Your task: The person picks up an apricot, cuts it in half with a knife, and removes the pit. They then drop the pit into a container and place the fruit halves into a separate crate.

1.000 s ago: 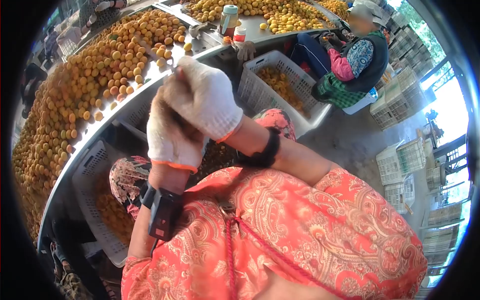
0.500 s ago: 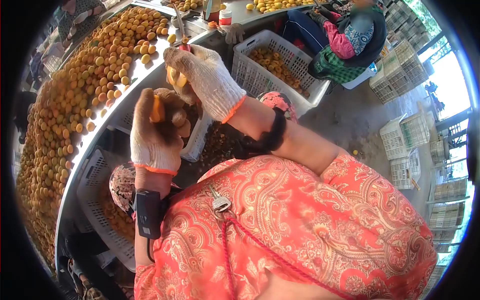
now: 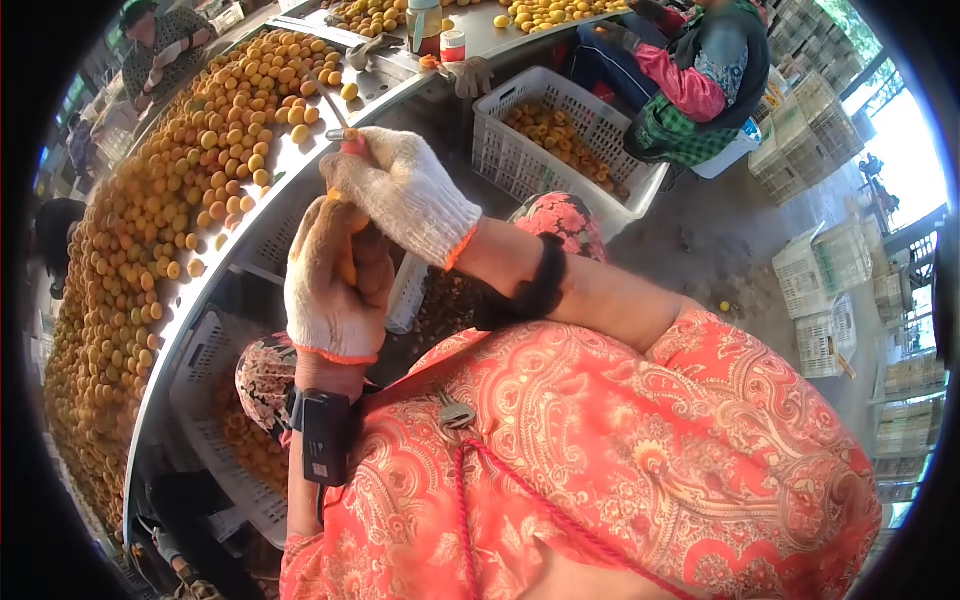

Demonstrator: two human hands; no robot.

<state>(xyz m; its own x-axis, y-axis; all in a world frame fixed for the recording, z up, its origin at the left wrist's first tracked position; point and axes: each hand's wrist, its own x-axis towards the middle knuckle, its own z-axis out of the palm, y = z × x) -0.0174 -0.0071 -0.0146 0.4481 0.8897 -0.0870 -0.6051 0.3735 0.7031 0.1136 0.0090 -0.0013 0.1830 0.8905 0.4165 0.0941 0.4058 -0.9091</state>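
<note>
My right hand (image 3: 405, 190), in a white knitted glove with soiled fingers, is closed around the red handle of a knife (image 3: 333, 106). The blade points up and to the left, over the table edge. Just below, my left hand (image 3: 338, 275), gloved the same way, is closed on an apricot (image 3: 347, 268), of which only a bit of orange shows between the fingers. Both hands touch or nearly touch at the fingertips, so most of the fruit is hidden. Many apricots (image 3: 215, 150) lie heaped on the metal table to the left.
A white crate (image 3: 640, 190) of cut fruit stands right of the table edge; another crate (image 3: 205, 400) sits lower left. A jar (image 3: 424, 28), a red-and-white tub (image 3: 453, 45) and a glove (image 3: 468, 76) rest at the table's far edge. A co-worker (image 3: 690, 85) sits beyond.
My hands have come together from being apart, and the orange pieces seen in both are now mostly covered. The whole view has shifted slightly down and right.
</note>
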